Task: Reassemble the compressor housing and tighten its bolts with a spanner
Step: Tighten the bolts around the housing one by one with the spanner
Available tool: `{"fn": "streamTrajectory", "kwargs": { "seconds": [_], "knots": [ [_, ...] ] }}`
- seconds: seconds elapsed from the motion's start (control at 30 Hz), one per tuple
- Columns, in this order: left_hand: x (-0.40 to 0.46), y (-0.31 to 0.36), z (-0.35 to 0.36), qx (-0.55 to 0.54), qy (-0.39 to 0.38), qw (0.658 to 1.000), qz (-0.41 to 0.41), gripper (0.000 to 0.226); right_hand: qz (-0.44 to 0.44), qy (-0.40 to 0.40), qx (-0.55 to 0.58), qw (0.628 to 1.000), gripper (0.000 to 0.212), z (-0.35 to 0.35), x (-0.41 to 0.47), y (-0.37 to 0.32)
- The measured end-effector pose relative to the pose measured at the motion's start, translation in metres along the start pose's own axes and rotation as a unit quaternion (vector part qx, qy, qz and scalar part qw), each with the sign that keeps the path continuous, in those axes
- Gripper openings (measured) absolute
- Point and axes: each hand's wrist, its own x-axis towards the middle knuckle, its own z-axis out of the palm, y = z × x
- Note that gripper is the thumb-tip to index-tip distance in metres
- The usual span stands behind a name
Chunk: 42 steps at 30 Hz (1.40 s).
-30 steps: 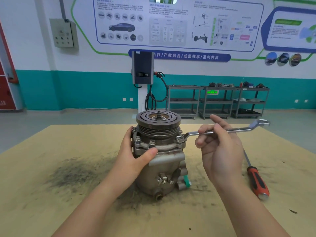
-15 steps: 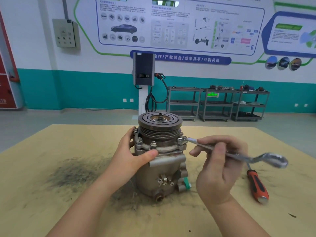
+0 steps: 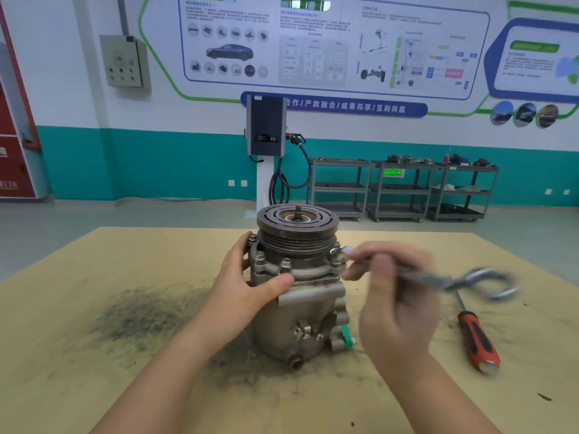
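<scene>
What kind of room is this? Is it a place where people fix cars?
Probably a car-repair training workshop. A wall poster shows a car and its parts, a charging unit with a cable stands by the wall, and metal shelf carts hold parts. On the table, someone is working on a compressor.

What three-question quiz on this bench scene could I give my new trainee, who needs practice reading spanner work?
1. True or false: the left hand steadies the grey metal compressor housing.
2. Which tool does the right hand hold?
A. silver steel spanner
B. red-and-black-handled screwdriver
3. Fill in: the screwdriver lies on the tan wooden ____.

Key: 1 true; 2 A; 3 table.
</scene>
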Motion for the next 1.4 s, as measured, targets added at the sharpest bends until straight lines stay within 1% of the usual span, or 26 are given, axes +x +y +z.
{"fn": "streamTrajectory", "kwargs": {
  "seconds": [0.03,0.1,0.2,0.27,0.33,0.4,0.47,0.5,0.53,0.57,0.6,0.67,0.73,0.77,0.83,0.9,0.93,0.97,1.03,1.1,1.13,1.2,1.27,1.33,1.4],
  "knots": [
    [-0.001,0.001,0.000,0.001,-0.002,1.000,-0.001,0.112,0.038,0.060,0.036,0.997,0.013,-0.001,0.004,-0.001],
    [-0.001,0.003,0.000,0.000,-0.006,1.000,-0.006,0.107,0.134,0.154,0.090,0.975,0.016,-0.003,0.009,-0.002],
    [0.000,0.005,-0.001,-0.001,0.002,1.000,-0.011,0.102,0.280,0.225,0.167,0.918,0.022,-0.008,0.014,0.005],
    [0.002,0.005,-0.002,0.004,0.010,1.000,-0.015,0.096,0.348,0.246,0.221,0.877,0.024,-0.011,0.017,0.011],
    [0.003,0.006,-0.003,0.009,0.011,1.000,-0.019,0.092,0.405,0.249,0.276,0.835,0.024,-0.013,0.021,0.017],
    [0.003,0.007,-0.002,0.014,0.011,0.999,-0.026,0.096,0.455,0.239,0.316,0.798,0.024,-0.016,0.024,0.022],
    [0.003,0.008,-0.001,0.033,0.024,0.999,-0.035,0.103,0.480,0.230,0.329,0.780,0.023,-0.019,0.026,0.027],
    [0.002,0.009,0.001,0.050,0.039,0.997,-0.040,0.108,0.479,0.231,0.327,0.781,0.024,-0.020,0.026,0.028],
    [0.001,0.009,0.004,0.070,0.058,0.995,-0.043,0.113,0.465,0.235,0.319,0.792,0.024,-0.021,0.025,0.029],
    [-0.001,0.010,0.008,0.089,0.080,0.992,-0.042,0.114,0.437,0.239,0.302,0.813,0.024,-0.020,0.023,0.028],
    [-0.004,0.011,0.012,0.104,0.101,0.989,-0.037,0.112,0.394,0.240,0.278,0.842,0.024,-0.019,0.019,0.027],
    [-0.010,0.012,0.020,0.118,0.129,0.984,-0.027,0.112,0.277,0.226,0.215,0.909,0.025,-0.014,0.009,0.022],
    [-0.013,0.011,0.026,0.119,0.135,0.984,-0.016,0.113,0.150,0.175,0.137,0.963,0.030,-0.008,-0.001,0.016],
    [-0.015,0.011,0.028,0.114,0.132,0.985,-0.013,0.114,0.098,0.141,0.091,0.981,0.031,-0.005,-0.005,0.014],
    [-0.017,0.011,0.031,0.091,0.117,0.989,-0.018,0.123,0.024,0.060,-0.007,0.998,0.027,-0.001,-0.011,0.011],
    [-0.017,0.011,0.032,0.065,0.101,0.992,-0.033,0.133,-0.025,-0.004,-0.090,0.996,0.035,0.003,-0.016,0.011],
    [-0.016,0.012,0.032,0.057,0.093,0.993,-0.041,0.138,-0.033,-0.030,-0.106,0.993,0.031,0.004,-0.016,0.010],
    [-0.015,0.013,0.032,0.051,0.088,0.994,-0.048,0.142,-0.035,-0.054,-0.108,0.992,0.023,0.005,-0.016,0.009],
    [-0.012,0.014,0.031,0.042,0.090,0.994,-0.054,0.144,-0.044,-0.087,-0.104,0.990,0.012,0.004,-0.013,0.008],
    [-0.010,0.015,0.028,0.048,0.093,0.993,-0.045,0.138,-0.052,-0.079,-0.089,0.992,0.008,-0.001,-0.008,0.008],
    [-0.009,0.015,0.024,0.051,0.089,0.994,-0.042,0.135,-0.042,-0.054,-0.062,0.996,0.008,-0.003,-0.006,0.007],
    [-0.005,0.014,0.014,0.045,0.061,0.996,-0.044,0.129,0.030,0.021,0.028,0.999,0.013,-0.004,0.000,0.004],
    [-0.002,0.013,0.005,0.023,0.025,0.998,-0.045,0.124,0.125,0.094,0.121,0.980,0.013,-0.004,0.005,0.001],
    [-0.001,0.012,0.000,-0.003,0.008,0.999,-0.049,0.120,0.213,0.131,0.194,0.949,0.011,-0.005,0.008,0.002],
    [-0.002,0.009,0.001,-0.021,0.004,0.998,-0.053,0.115,0.261,0.144,0.225,0.928,0.015,-0.007,0.010,0.005]
  ]
}}
